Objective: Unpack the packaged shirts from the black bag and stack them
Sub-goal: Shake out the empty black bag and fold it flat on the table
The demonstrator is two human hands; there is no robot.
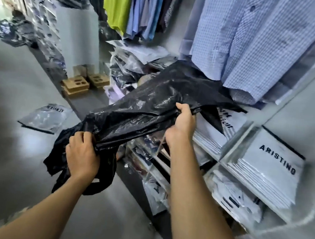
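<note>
Head view, looking down past two bare forearms into a clothing storeroom. Holds a black bag (pixel 154 100) stretched in mid-air between both hands, just above a white shelf unit (pixel 247 133). Grips the bag's bunched near end with the left hand (pixel 82 154), fingers curled tight round the plastic, loose handles dangling below. Pinches a fold further along with the right hand (pixel 180 127), thumb on top, fingers tucked under. Looks limp, flat and crumpled, with no bulge anywhere, so probably emptied, though impossible to see inside. Shows packaged shirts (pixel 210 137) stacked in the shelf compartment directly beneath the bag's far end, partly covered by it, and a second neat stack lettered ARISTINO (pixel 274 164) in the next compartment to the right. Suggests unpacking mostly or wholly finished, with stacking well advanced. Leaves an untidy heap of clear-wrapped packages (pixel 129 67) further back and one lone package (pixel 44 117) flat on the grey floor to the left, perhaps still to be stacked; cannot tell whether from this bag. Shows checked blue shirts (pixel 255 42) hanging above the shelves.
</note>
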